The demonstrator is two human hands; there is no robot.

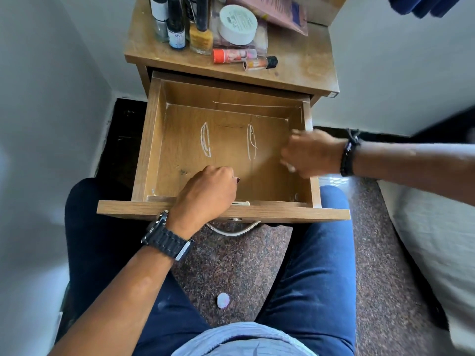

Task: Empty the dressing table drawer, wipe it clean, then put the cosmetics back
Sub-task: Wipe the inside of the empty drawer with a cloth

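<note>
Your left hand [207,195] rested on the drawer [151,140] front rim, fingers curled inward, holding nothing visible. Your right hand [311,154], blurred inside its right side, pinched something small and white.

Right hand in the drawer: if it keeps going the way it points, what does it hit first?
The right hand points left across the drawer floor. That path looks free until the left side wall; the left hand sits nearer the front, probably out of line. Depth is unclear.
</note>
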